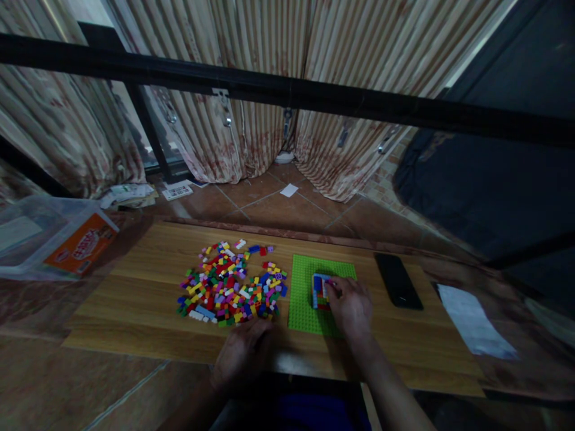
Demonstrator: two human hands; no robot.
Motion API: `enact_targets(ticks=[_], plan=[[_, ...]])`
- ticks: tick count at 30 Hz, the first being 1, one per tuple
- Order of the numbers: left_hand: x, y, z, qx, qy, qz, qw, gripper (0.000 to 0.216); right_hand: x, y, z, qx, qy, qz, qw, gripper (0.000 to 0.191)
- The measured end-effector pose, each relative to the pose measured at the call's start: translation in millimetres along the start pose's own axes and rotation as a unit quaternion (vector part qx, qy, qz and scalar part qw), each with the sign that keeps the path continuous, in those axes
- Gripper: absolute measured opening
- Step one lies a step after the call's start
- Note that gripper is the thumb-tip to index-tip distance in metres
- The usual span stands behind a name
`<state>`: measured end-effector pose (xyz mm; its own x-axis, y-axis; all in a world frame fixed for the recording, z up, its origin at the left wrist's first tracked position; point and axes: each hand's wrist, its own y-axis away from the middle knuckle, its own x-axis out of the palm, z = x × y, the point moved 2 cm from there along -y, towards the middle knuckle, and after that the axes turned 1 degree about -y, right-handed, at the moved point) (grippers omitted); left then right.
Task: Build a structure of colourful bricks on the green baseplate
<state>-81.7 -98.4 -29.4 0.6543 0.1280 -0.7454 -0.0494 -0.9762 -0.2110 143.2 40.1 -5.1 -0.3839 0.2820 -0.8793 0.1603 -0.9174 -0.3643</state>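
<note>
A green baseplate (pixel 302 297) lies on a low wooden table (pixel 135 287). On it stands a small block of stacked coloured bricks (pixel 318 290). My right hand (pixel 349 305) rests on the plate, fingertips pinched against the right side of that block. To the left spreads a pile of several loose coloured bricks (pixel 229 284). My left hand (pixel 242 353) lies at the table's front edge just below the pile, fingers curled; whether it holds anything is hidden.
A black phone (pixel 398 280) lies right of the baseplate, and a white sheet of paper (pixel 474 320) further right. A clear plastic bin with an orange box (pixel 54 236) sits at the left. Striped curtains hang behind a black bar (pixel 287 90).
</note>
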Motion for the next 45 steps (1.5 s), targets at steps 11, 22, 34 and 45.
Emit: enact_targets(ticks=[11,22,34,45], plan=[[-0.7,0.2,-0.4,0.004,-0.006,-0.010,1.000,0.013,-8.1,-2.5,-21.5,-0.008,-0.096,-0.034,0.995,0.039],[-0.2,0.2,0.6,0.009,-0.008,0.000,1.000,0.013,8.2,-9.2,-20.5,0.030,-0.091,-0.016,0.995,0.047],[0.9,0.2,1.6,0.020,-0.007,-0.010,1.000,0.013,28.1,-7.9,-34.4,0.139,-0.217,0.010,0.966,0.041],[2.2,0.6,5.0,0.027,0.003,-0.013,1.000,0.012,34.9,-11.0,-31.2,0.188,-0.312,0.034,0.931,0.037]])
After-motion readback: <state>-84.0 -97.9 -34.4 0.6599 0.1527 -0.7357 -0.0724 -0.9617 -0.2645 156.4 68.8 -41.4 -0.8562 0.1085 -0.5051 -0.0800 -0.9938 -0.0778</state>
